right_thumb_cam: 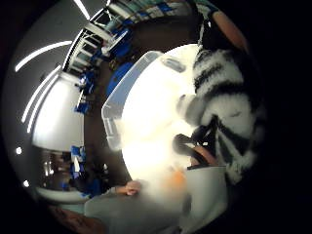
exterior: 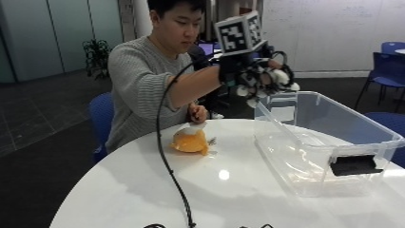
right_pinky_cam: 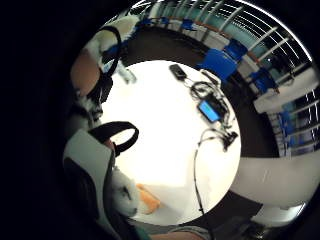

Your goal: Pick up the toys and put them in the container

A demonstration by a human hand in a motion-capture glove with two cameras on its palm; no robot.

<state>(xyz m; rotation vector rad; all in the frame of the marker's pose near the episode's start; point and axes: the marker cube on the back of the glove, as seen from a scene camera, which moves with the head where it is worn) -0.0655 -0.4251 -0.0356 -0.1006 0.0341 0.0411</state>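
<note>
We see fingers [exterior: 269,78] curled round striped plush toy [right_thumb_cam: 224,102] over container [exterior: 380,137] | soft, light; orange toy [exterior: 190,141]: take its body

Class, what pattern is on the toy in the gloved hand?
Black and white stripes on the toy, clearest in the thumb side palm view.

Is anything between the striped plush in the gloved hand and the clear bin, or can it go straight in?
Nothing visible blocks it. The gloved right hand holds the black-and-white striped plush toy in the air above the near end wall of the clear plastic container, which is open-topped with no lid. The orange plush toy lies aside on the white table.
</note>
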